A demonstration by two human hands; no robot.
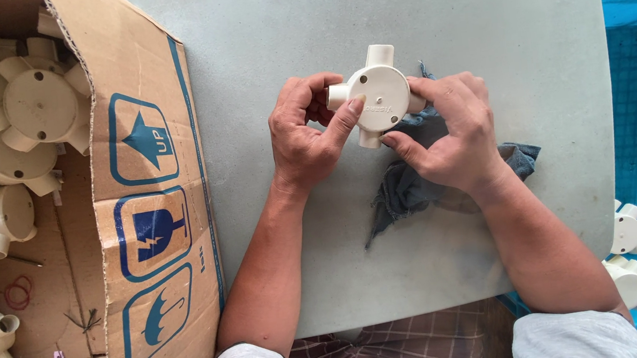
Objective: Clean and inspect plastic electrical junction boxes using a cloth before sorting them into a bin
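Judged light, rigid junction box (378, 95); clamped by left hand (302, 137) and right hand (451, 129) at spouts.

My worktable (302, 23), a pale grey, matte slab with a rounded far-right corner, carries very little. A crumpled dark blue-grey rag (414, 185) lies directly on it, right of centre, one pointed corner trailing toward my lap. Along the table's left edge rests the open flap (153, 220) of a brown cardboard box, printed with blue handling symbols. My wrists hover over the middle of the surface. The rest of the tabletop shows only faint scuffs.
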